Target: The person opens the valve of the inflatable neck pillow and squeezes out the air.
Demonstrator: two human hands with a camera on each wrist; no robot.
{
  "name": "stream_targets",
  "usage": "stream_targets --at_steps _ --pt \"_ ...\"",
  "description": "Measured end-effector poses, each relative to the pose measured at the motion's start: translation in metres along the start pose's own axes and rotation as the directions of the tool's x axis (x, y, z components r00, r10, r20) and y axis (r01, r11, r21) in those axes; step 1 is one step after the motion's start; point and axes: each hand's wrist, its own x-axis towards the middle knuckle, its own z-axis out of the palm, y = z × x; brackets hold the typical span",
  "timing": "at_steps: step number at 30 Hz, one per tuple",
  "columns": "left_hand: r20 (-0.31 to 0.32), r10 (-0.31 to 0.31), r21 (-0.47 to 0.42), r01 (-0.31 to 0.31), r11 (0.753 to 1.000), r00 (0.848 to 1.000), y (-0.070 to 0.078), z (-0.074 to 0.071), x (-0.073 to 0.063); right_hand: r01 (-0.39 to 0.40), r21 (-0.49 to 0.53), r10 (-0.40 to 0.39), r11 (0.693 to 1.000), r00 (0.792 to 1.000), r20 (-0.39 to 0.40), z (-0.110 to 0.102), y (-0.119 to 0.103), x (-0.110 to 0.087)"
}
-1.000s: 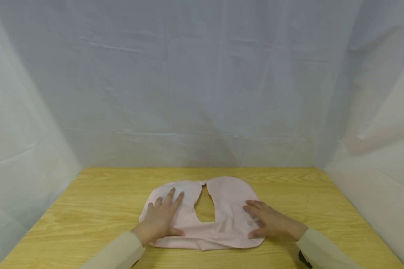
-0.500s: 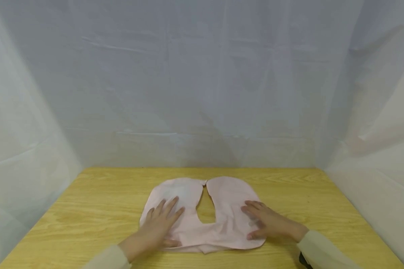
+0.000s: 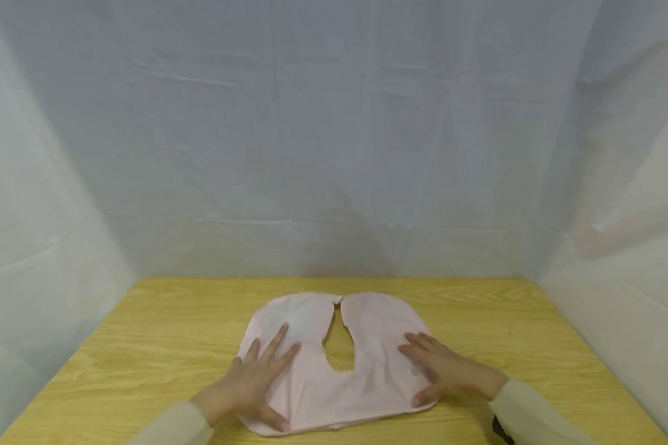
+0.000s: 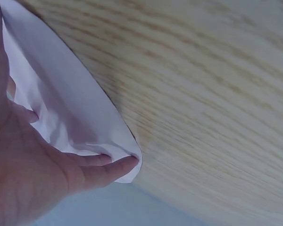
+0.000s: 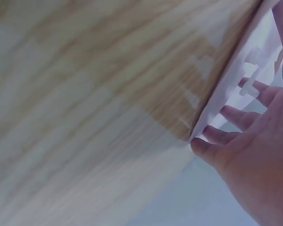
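Observation:
A pale pink bib (image 3: 325, 398) lies spread on the table, its oval neck opening in the middle and its two strap ends meeting at the far side. My left hand (image 3: 250, 383) rests on its left half with fingers spread, the thumb close to the near left edge. On the right half lies my right hand (image 3: 445, 368), fingers apart and thumb near the right front corner. In the left wrist view, fingertips press by the rim of the bib (image 4: 70, 80). The right wrist view has the fingers of the right hand (image 5: 259, 141) along the bib's edge.
The wooden table (image 3: 161, 346) has light yellow grain and carries the bib near its front. White sheeting (image 3: 334, 154) hangs behind it and along both sides. A small dark item (image 3: 502, 431) shows beneath the right sleeve.
My left hand has drawn back toward me, and its thumb has moved nearer the front. The bib's near left edge has unfolded and now reaches further forward. My right hand has barely moved.

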Motion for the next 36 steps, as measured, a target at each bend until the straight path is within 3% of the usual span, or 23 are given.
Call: stream_targets --at_steps 13,20,24,29,36 --pt "0.003 -0.059 -0.023 0.06 0.998 0.998 -0.002 -0.003 0.016 -0.071 -0.008 0.071 0.997 0.997 0.008 -0.006 0.005 0.007" --pt "-0.046 -0.065 -0.102 0.06 0.993 0.997 0.001 -0.006 0.009 -0.07 -0.001 0.07 0.998 0.997 -0.017 -0.008 0.009 0.007" --pt "-0.023 -0.055 -0.133 0.051 0.99 0.998 0.001 -0.005 0.002 -0.089 0.014 0.089 0.996 0.996 -0.01 -0.006 0.005 0.005" --pt "0.024 -0.032 -0.104 0.034 0.994 0.999 -0.006 -0.002 -0.003 -0.096 0.009 0.096 0.995 0.995 0.007 -0.002 0.003 0.001" --pt "0.012 -0.012 -0.087 0.014 0.996 1.0 -0.012 -0.001 -0.001 -0.084 -0.008 0.084 0.996 0.996 0.018 0.0 0.006 0.0"
